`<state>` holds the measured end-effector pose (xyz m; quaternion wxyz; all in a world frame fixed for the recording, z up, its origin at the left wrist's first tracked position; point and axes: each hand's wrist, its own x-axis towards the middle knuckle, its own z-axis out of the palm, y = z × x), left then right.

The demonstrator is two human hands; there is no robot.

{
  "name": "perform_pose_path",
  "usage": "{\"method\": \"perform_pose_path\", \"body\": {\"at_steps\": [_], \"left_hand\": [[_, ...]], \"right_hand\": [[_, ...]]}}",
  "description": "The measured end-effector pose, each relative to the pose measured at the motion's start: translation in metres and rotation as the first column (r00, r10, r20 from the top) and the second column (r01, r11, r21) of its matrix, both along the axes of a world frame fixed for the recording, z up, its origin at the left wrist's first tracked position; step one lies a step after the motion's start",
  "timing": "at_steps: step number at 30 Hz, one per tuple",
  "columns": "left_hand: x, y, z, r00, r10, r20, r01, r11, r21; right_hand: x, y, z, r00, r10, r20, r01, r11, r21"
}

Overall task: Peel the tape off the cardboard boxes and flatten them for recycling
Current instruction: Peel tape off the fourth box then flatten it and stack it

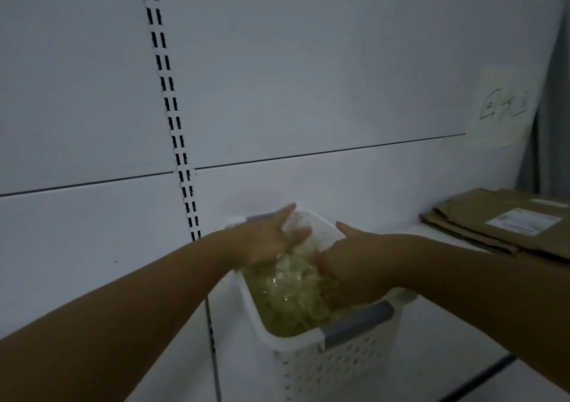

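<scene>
A white perforated basket (pixel 311 337) with grey handles stands against the wall, filled with a crumpled wad of clear yellowish tape (pixel 290 296). Both my hands are inside its top. My left hand (pixel 265 241) lies over the far left of the wad with its fingers stretched out toward the basket's back wall. My right hand (pixel 351 259) reaches in from the right, thumb up, its fingers bent down into the tape and partly buried in it. A stack of flattened cardboard boxes (pixel 499 225) with a white shipping label lies on the ledge to the right.
A white panelled wall with a slotted shelf rail (pixel 175 142) runs behind the basket. A paper note (pixel 499 108) hangs on the wall at the right. The white ledge (pixel 401 225) carries the cardboard. The scene is dim.
</scene>
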<state>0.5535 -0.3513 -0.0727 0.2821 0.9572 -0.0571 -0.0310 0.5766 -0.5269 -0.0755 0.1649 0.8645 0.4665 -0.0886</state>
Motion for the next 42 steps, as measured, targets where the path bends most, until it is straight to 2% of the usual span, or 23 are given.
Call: {"method": "perform_pose_path", "body": {"at_steps": [1,2,3,5,6,7,9,10,11,12,13,14,15,16,18,20,23,27,30,32,34,39,42], "left_hand": [[-0.007,0.002,0.002,0.987,0.111,0.12,-0.085,0.974,-0.209],[-0.011,0.003,0.001,0.935,0.246,0.257,-0.139,0.917,-0.373],[-0.015,0.004,0.001,0.848,0.368,0.382,-0.18,0.877,-0.445],[-0.02,0.003,-0.002,0.713,0.438,0.548,-0.258,0.89,-0.376],[-0.021,0.003,-0.003,0.73,0.39,0.561,-0.261,0.918,-0.298],[-0.021,0.002,-0.001,0.798,0.325,0.508,-0.239,0.944,-0.229],[-0.023,0.0,0.005,0.96,0.187,0.208,-0.146,0.969,-0.2],[-0.024,0.001,0.008,0.988,0.131,0.078,-0.113,0.972,-0.205],[-0.026,0.002,0.011,0.997,0.08,0.012,-0.076,0.978,-0.192],[-0.029,0.004,0.012,0.999,0.036,0.001,-0.036,0.987,-0.16],[-0.031,0.006,0.012,1.0,0.007,0.011,-0.006,0.993,-0.118],[-0.033,0.006,0.011,0.999,-0.012,0.032,0.014,0.996,-0.083],[-0.035,0.007,0.01,0.997,-0.029,0.067,0.035,0.995,-0.095],[-0.037,0.007,0.009,0.996,-0.026,0.089,0.041,0.985,-0.168],[-0.041,0.005,0.015,0.99,0.064,0.127,-0.014,0.932,-0.361],[-0.04,0.012,0.024,0.934,0.241,0.265,-0.113,0.9,-0.422],[-0.041,0.03,0.039,0.843,0.346,0.412,-0.22,0.92,-0.323],[-0.072,0.078,0.053,0.841,0.354,0.409,-0.348,0.933,-0.093],[-0.121,0.137,0.06,0.805,0.367,0.465,-0.476,0.869,0.138],[-0.164,0.182,0.064,0.802,0.372,0.467,-0.543,0.78,0.31],[-0.212,0.227,0.067,0.793,0.415,0.445,-0.593,0.69,0.415],[-0.332,0.317,0.08,0.69,0.572,0.443,-0.724,0.534,0.437],[-0.399,0.355,0.09,0.585,0.634,0.506,-0.81,0.49,0.323]], "right_hand": [[-0.001,-0.001,0.001,1.0,-0.019,-0.008,0.019,1.0,0.008],[-0.001,-0.001,0.002,0.999,-0.034,-0.015,0.034,0.999,0.015],[-0.002,-0.001,0.003,0.999,-0.043,-0.015,0.043,0.999,0.02],[-0.004,-0.001,0.006,0.997,-0.076,-0.021,0.077,0.995,0.068],[-0.005,-0.001,0.006,0.995,-0.094,-0.036,0.097,0.988,0.122],[-0.006,-0.003,0.006,0.994,-0.102,-0.051,0.11,0.975,0.192],[-0.008,-0.008,0.006,0.981,-0.123,-0.153,0.173,0.911,0.375],[-0.007,-0.011,0.006,0.953,-0.117,-0.279,0.246,0.836,0.491],[-0.007,-0.014,0.006,0.902,-0.074,-0.426,0.349,0.708,0.614],[-0.006,-0.016,0.005,0.837,-0.007,-0.548,0.468,0.529,0.708],[-0.004,-0.019,0.004,0.805,0.051,-0.591,0.546,0.325,0.772],[-0.001,-0.022,0.002,0.833,0.054,-0.551,0.538,0.16,0.828],[0.002,-0.025,0.0,0.881,0.003,-0.473,0.471,0.088,0.878],[0.006,-0.027,-0.003,0.914,-0.052,-0.403,0.406,0.102,0.908],[0.009,-0.028,-0.004,0.934,-0.122,-0.337,0.358,0.293,0.887],[0.011,-0.021,0.004,0.955,-0.153,-0.253,0.295,0.467,0.833],[0.007,0.001,0.034,0.986,-0.143,-0.082,0.152,0.604,0.782],[-0.015,0.052,0.069,0.993,-0.044,0.107,-0.035,0.769,0.639],[-0.047,0.113,0.079,0.978,0.089,0.188,-0.18,0.815,0.55],[-0.075,0.161,0.078,0.958,0.182,0.221,-0.271,0.826,0.494],[-0.105,0.213,0.073,0.936,0.277,0.215,-0.348,0.813,0.467],[-0.183,0.332,0.058,0.872,0.456,0.177,-0.485,0.761,0.43],[-0.228,0.389,0.058,0.834,0.528,0.161,-0.53,0.682,0.505]]}}
